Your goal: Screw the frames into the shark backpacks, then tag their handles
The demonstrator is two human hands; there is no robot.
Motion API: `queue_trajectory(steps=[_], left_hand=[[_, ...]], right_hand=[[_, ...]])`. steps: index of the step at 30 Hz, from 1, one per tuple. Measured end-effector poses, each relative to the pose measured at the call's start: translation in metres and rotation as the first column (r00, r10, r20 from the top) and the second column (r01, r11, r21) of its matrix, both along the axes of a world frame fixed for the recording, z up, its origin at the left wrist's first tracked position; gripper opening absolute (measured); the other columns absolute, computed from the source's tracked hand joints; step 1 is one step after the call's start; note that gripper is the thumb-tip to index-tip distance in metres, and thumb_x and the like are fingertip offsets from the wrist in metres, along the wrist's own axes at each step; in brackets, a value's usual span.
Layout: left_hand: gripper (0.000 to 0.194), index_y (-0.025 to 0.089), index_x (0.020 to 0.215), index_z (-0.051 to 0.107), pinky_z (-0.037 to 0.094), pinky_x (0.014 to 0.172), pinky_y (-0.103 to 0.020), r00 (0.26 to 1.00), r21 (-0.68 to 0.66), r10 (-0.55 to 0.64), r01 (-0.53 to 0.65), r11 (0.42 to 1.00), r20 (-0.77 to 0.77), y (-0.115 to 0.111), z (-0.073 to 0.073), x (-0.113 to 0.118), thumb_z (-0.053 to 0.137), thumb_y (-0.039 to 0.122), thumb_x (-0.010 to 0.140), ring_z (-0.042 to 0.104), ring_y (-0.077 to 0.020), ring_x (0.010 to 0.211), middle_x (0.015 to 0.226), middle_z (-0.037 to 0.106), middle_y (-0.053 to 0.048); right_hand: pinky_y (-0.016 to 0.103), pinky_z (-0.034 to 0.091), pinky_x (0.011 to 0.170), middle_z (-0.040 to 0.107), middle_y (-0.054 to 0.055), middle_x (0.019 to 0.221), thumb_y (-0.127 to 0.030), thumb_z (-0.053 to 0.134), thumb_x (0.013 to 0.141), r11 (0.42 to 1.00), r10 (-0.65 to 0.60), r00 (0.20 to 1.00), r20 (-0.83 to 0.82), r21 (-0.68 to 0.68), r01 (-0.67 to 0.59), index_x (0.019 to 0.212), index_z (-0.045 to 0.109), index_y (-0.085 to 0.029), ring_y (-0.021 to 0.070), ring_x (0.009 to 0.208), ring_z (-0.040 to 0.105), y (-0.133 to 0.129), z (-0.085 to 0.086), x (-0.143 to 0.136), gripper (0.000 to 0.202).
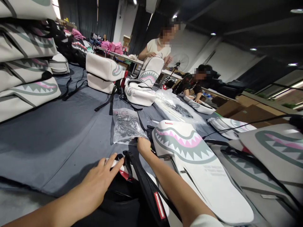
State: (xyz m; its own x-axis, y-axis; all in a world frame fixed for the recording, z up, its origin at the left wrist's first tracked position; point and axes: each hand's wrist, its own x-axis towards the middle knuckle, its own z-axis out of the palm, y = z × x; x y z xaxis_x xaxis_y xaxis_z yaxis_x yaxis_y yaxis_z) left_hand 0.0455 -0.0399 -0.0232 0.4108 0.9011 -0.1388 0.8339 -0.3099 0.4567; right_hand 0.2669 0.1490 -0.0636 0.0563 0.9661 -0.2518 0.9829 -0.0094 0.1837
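Observation:
My left hand (101, 173) lies with its fingers spread on the top edge of a white backpack, whose black back panel and strap (144, 186) with a red-and-white label face me. My right hand (143, 145) reaches forward to the mouth of a clear plastic bag (126, 123) with dark contents. Its fingers are hidden at the bag's edge, so I cannot see what they grip. To the right of my right forearm lies a flat white backpack (189, 151) with a grey-and-pink shark-mouth print and an unzipped-looking side.
White backpacks (26, 63) are stacked at the left, more (104, 71) stand mid-table and others (272, 151) lie at the right. Clear plastic (175, 104) lies beyond. Across the grey table (59, 135), one person (157, 47) handles an upright backpack; another (191, 85) bends over a flat one.

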Motion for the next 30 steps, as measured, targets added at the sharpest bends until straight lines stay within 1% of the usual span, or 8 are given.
queue_trajectory(steps=[7,11,14,17,20,22,26,30], left_hand=[[0.107,0.038,0.157,0.022,0.056,0.092,-0.043,0.997,0.035,-0.013,0.016,0.999,-0.073,-0.002,0.011,0.0,0.053,-0.005,0.064,0.047,-0.0353,0.134,0.165,0.023,-0.006],[0.108,0.036,0.157,0.022,0.055,0.093,-0.045,0.997,0.035,-0.016,0.019,0.999,-0.081,-0.004,0.02,-0.001,0.052,-0.008,0.063,0.047,-0.0368,0.134,0.165,0.024,-0.008],[0.109,0.033,0.158,0.019,0.053,0.095,-0.047,0.996,0.031,-0.019,0.022,0.999,-0.084,-0.004,0.018,-0.001,0.054,-0.008,0.063,0.045,-0.0381,0.134,0.166,0.021,-0.01],[0.108,0.033,0.158,0.016,0.052,0.094,-0.047,0.995,0.025,-0.037,0.039,0.999,-0.089,-0.003,0.02,-0.001,0.058,-0.005,0.067,0.045,-0.0385,0.135,0.166,0.019,-0.011],[0.106,0.033,0.158,0.017,0.051,0.096,-0.049,0.995,-0.01,-0.048,0.047,0.999,-0.086,-0.004,0.029,-0.001,0.064,0.0,0.069,0.046,-0.0402,0.134,0.166,0.016,-0.013],[0.105,0.034,0.158,0.015,0.048,0.1,-0.052,0.999,-0.026,-0.024,0.023,0.999,-0.033,-0.008,0.034,-0.004,0.065,0.003,0.072,0.042,-0.0416,0.138,0.168,0.011,-0.011],[0.095,0.037,0.159,0.006,0.033,0.116,-0.055,0.965,-0.043,0.131,-0.125,0.991,0.229,-0.025,0.023,-0.017,0.064,0.024,0.084,0.019,-0.0367,0.152,0.169,-0.001,-0.005],[0.081,0.021,0.159,0.013,0.023,0.124,-0.048,0.835,-0.16,0.309,-0.265,0.951,0.455,-0.052,-0.001,-0.029,0.049,0.048,0.092,0.022,-0.0277,0.153,0.166,0.019,-0.011]], right_hand=[[0.042,0.056,0.09,0.065,0.008,0.118,-0.036,0.062,0.095,0.998,0.052,0.992,-0.118,0.028,-0.049,0.117,0.063,-0.015,0.0203,0.103,0.065,-0.015,0.018,0.007,0.03],[0.038,0.054,0.089,0.069,0.011,0.109,-0.026,0.057,0.097,0.989,0.033,0.964,-0.263,0.149,0.007,0.108,0.068,-0.013,0.0213,0.1,0.067,-0.037,0.058,0.016,0.02],[0.03,0.053,0.076,0.072,0.009,0.092,-0.028,0.052,0.096,0.974,0.059,0.912,-0.405,0.222,0.035,0.117,0.066,-0.014,0.0197,0.085,0.07,-0.073,0.1,0.03,0.029],[0.025,0.047,0.056,0.067,0.002,0.069,-0.045,0.055,0.091,0.965,0.099,0.687,-0.72,0.239,0.111,0.117,0.064,-0.013,0.0167,0.061,0.065,-0.125,0.136,0.035,0.042],[0.024,0.043,0.053,0.064,0.001,0.063,-0.048,0.064,0.082,0.976,0.154,0.392,-0.907,0.201,0.083,0.091,0.067,-0.016,0.0153,0.058,0.061,-0.178,0.153,0.024,0.033],[0.024,0.043,0.059,0.067,0.001,0.071,-0.037,0.063,0.082,0.973,0.221,0.447,-0.867,0.23,-0.035,0.08,0.066,-0.018,0.0148,0.064,0.061,-0.207,0.153,0.011,0.019],[0.025,0.041,0.066,0.073,0.001,0.08,-0.015,0.055,0.086,0.929,0.348,0.728,-0.59,0.321,-0.184,0.089,0.069,-0.022,0.0164,0.073,0.066,-0.241,0.141,-0.013,0.016],[0.023,0.039,0.066,0.076,0.001,0.091,-0.004,0.055,0.081,0.927,0.373,0.841,-0.39,0.188,-0.324,0.099,0.068,-0.023,0.017,0.08,0.07,-0.247,0.134,-0.028,0.029]])
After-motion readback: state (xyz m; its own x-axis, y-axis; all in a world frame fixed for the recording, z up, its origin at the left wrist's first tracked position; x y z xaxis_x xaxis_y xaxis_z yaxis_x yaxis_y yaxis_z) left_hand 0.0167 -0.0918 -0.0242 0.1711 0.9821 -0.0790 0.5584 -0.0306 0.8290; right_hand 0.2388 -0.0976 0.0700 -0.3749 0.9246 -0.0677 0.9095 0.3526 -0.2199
